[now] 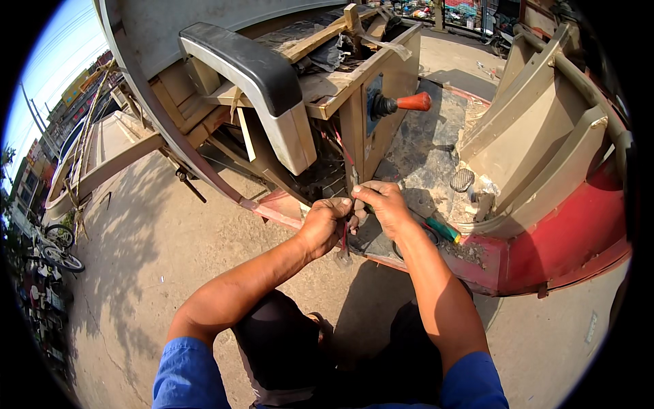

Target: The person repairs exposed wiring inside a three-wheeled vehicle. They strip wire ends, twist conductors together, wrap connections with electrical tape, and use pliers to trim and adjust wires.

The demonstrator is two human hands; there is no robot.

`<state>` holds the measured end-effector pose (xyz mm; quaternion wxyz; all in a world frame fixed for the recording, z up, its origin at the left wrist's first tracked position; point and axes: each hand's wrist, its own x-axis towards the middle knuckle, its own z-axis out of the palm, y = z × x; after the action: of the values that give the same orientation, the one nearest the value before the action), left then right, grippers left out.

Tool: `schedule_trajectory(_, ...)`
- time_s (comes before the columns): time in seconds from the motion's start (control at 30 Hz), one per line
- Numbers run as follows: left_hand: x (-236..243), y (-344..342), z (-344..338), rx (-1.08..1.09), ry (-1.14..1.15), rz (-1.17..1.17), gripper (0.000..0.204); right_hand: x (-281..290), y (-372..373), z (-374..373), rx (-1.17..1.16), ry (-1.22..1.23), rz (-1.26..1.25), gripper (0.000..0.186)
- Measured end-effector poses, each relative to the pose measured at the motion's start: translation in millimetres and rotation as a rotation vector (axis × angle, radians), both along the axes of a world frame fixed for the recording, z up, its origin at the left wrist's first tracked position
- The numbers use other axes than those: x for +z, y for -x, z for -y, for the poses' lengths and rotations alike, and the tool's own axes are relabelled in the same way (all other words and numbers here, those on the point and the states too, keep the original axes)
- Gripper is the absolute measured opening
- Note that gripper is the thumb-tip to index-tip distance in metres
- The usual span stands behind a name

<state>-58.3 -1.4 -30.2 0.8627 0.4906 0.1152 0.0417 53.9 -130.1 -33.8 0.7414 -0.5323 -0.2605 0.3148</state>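
My left hand [326,223] and my right hand [382,204] meet in front of the open side of a tan box-like housing [388,112]. The fingers of both are closed in a pinch on thin wires. Red wires [346,151] run down from under the housing into my fingers, and a red end hangs below them with a pale, clear-looking piece [343,259] at its bottom. Something small and green shows at my right fingers, mostly hidden. Exactly where the wires meet is covered by my fingertips.
A black-and-grey armrest [247,75] juts out above my left hand. On the housing's side sits a lever with an orange-red handle [413,102]. A green tool-like handle [444,230] lies on the dusty vehicle floor. At right curves a tan-and-red body panel [569,232]; bicycles [61,249] stand far left.
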Motion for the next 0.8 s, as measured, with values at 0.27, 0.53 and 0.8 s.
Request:
schedule_trajectory(0.27,7,1,0,-0.007,0.147,-0.05,0.023,10,4,3,0.003,0.047,-0.041,0.02)
schedule_trajectory(0.53,5,4,-5,-0.081,0.019,-0.065,0.023,4,3,1,0.093,-0.026,-0.024,0.023)
schedule_trajectory(0.8,3,5,-5,-0.078,0.066,-0.076,0.024,0,1,2,0.031,-0.004,-0.058,0.029)
